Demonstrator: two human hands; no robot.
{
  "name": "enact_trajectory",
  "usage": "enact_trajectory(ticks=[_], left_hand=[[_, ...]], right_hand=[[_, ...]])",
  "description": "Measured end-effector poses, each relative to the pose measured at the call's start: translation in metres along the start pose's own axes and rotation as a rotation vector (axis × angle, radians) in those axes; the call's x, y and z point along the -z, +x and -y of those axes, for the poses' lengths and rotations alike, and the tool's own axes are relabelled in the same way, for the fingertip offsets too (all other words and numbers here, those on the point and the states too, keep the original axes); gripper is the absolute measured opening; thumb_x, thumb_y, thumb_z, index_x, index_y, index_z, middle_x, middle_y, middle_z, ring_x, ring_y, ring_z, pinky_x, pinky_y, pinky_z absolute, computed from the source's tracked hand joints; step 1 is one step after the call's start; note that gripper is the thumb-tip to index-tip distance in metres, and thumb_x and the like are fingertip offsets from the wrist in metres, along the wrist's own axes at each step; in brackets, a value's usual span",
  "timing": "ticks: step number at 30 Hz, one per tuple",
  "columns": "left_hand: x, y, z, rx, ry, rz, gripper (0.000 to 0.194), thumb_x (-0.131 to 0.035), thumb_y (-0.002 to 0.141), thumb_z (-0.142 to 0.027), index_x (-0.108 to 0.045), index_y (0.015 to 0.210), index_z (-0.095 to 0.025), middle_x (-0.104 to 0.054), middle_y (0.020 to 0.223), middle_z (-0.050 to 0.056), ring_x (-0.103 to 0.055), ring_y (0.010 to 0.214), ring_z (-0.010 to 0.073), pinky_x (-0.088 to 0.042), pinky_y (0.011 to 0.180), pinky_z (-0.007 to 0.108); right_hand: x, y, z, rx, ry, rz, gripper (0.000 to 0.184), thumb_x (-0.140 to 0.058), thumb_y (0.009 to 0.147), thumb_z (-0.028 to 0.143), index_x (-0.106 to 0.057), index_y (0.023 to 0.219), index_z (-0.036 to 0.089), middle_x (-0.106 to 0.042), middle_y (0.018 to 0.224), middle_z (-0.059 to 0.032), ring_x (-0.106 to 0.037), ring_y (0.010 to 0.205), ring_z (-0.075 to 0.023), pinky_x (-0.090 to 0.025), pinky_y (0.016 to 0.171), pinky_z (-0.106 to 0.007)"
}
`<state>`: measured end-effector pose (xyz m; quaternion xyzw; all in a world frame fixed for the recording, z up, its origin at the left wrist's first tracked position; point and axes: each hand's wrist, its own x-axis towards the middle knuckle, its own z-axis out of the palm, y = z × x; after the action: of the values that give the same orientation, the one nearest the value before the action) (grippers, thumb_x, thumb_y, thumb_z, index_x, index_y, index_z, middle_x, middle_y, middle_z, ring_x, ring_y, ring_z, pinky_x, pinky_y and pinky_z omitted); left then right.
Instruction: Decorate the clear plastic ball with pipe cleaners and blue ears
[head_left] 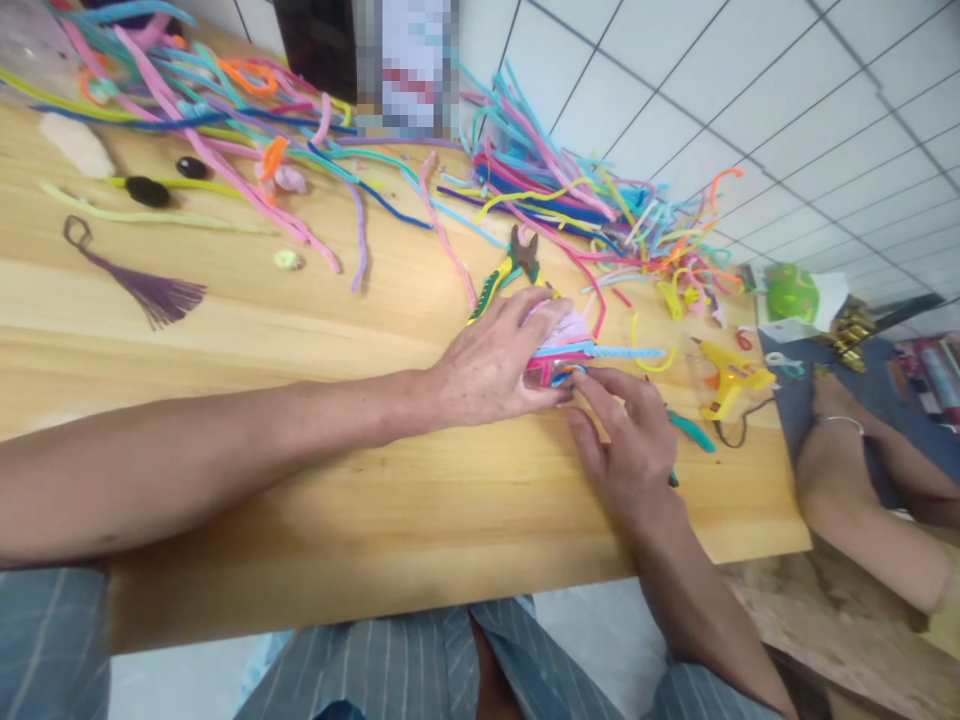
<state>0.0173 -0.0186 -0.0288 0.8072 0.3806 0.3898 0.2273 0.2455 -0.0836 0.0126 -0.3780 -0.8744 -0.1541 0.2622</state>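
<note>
My left hand [499, 355] is wrapped round a small craft piece made of pipe cleaners [566, 350], lilac on top with light blue and pink strips below. A light-blue twisted pipe cleaner [630, 352] sticks out of it to the right. The fingers of my right hand [626, 425] pinch at the lower edge of the piece, where a bit of blue and orange shows. What exactly lies between those fingertips is partly hidden. Just beyond my left hand lie green-and-yellow pliers [514, 265], jaws pointing away. A teal-handled tool [690, 430] is partly covered by my right hand.
Loose pipe cleaners [555, 190] in many colours pile along the back of the wooden table [375, 520]. A yellow glue gun [727, 378] with its cord stands right. A purple tassel [142, 285] lies left. Another person's arm [862, 490] rests beyond the table's right edge.
</note>
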Motion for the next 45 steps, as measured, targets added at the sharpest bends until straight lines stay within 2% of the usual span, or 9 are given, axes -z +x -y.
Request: enact_trajectory(ticks=[10,18,23,29,34,39,42,45], left_hand=[[-0.002,0.0,0.004,-0.035,0.027,-0.019,0.086,-0.086,0.091,-0.049,-0.049,0.162,-0.016,-0.055,0.168,0.024,-0.054,0.16,0.0421,-0.047,0.135,0.061],[-0.001,-0.001,0.004,-0.014,0.008,0.003,0.087,-0.084,0.091,-0.044,-0.046,0.164,-0.017,-0.051,0.171,0.025,-0.05,0.162,0.0425,-0.046,0.135,0.063],[0.0,-0.001,0.002,-0.027,0.022,0.002,0.085,-0.083,0.092,-0.043,-0.047,0.164,-0.014,-0.053,0.169,0.026,-0.051,0.162,0.0426,-0.045,0.136,0.061],[0.0,-0.001,0.002,-0.035,0.016,-0.012,0.081,-0.082,0.092,-0.043,-0.048,0.162,-0.019,-0.054,0.168,0.023,-0.053,0.16,0.0409,-0.045,0.136,0.062],[0.0,0.0,0.002,-0.035,0.016,-0.009,0.08,-0.081,0.093,-0.043,-0.049,0.162,-0.019,-0.055,0.168,0.023,-0.053,0.16,0.0406,-0.046,0.135,0.063],[0.0,-0.001,0.003,-0.032,0.021,-0.01,0.084,-0.083,0.094,-0.05,-0.049,0.163,-0.017,-0.054,0.168,0.024,-0.053,0.16,0.0412,-0.045,0.136,0.062],[-0.001,-0.001,0.004,-0.027,0.022,-0.007,0.088,-0.084,0.093,-0.051,-0.047,0.165,-0.017,-0.053,0.17,0.024,-0.052,0.161,0.0413,-0.044,0.136,0.061],[0.0,-0.002,0.005,-0.036,0.022,-0.008,0.09,-0.085,0.092,-0.051,-0.047,0.165,-0.015,-0.053,0.169,0.025,-0.052,0.161,0.0418,-0.045,0.136,0.061]], right_hand=[[0.001,0.001,0.003,0.022,-0.068,0.044,0.063,-0.068,0.109,0.023,-0.052,0.17,0.028,-0.08,0.133,-0.0154,-0.077,0.117,-0.028,-0.065,0.098,-0.042],[0.002,-0.001,0.004,0.0,-0.063,0.062,0.071,-0.069,0.108,0.023,-0.047,0.174,0.032,-0.079,0.134,-0.0141,-0.076,0.12,-0.0281,-0.064,0.101,-0.043],[0.0,0.0,0.007,0.006,-0.099,0.049,0.064,-0.066,0.111,0.026,-0.049,0.172,0.03,-0.078,0.132,-0.0153,-0.075,0.118,-0.0283,-0.064,0.098,-0.042],[0.0,0.0,0.009,-0.011,-0.098,0.057,0.066,-0.067,0.11,0.027,-0.048,0.173,0.032,-0.078,0.133,-0.014,-0.075,0.117,-0.0287,-0.063,0.1,-0.043],[0.0,0.001,0.011,-0.018,-0.097,0.054,0.061,-0.065,0.112,0.031,-0.05,0.171,0.03,-0.078,0.131,-0.0146,-0.075,0.118,-0.0291,-0.064,0.1,-0.044],[-0.002,0.0,0.012,-0.029,-0.108,0.054,0.057,-0.063,0.113,0.034,-0.051,0.169,0.03,-0.077,0.131,-0.0148,-0.075,0.119,-0.029,-0.064,0.1,-0.043],[-0.004,-0.002,0.011,-0.044,-0.104,0.057,0.061,-0.067,0.112,0.039,-0.05,0.17,0.03,-0.076,0.133,-0.0152,-0.075,0.119,-0.0297,-0.064,0.1,-0.044],[-0.007,-0.004,0.012,-0.077,-0.095,0.047,0.069,-0.074,0.107,0.037,-0.048,0.171,0.034,-0.076,0.134,-0.0135,-0.076,0.116,-0.0293,-0.065,0.099,-0.044]])
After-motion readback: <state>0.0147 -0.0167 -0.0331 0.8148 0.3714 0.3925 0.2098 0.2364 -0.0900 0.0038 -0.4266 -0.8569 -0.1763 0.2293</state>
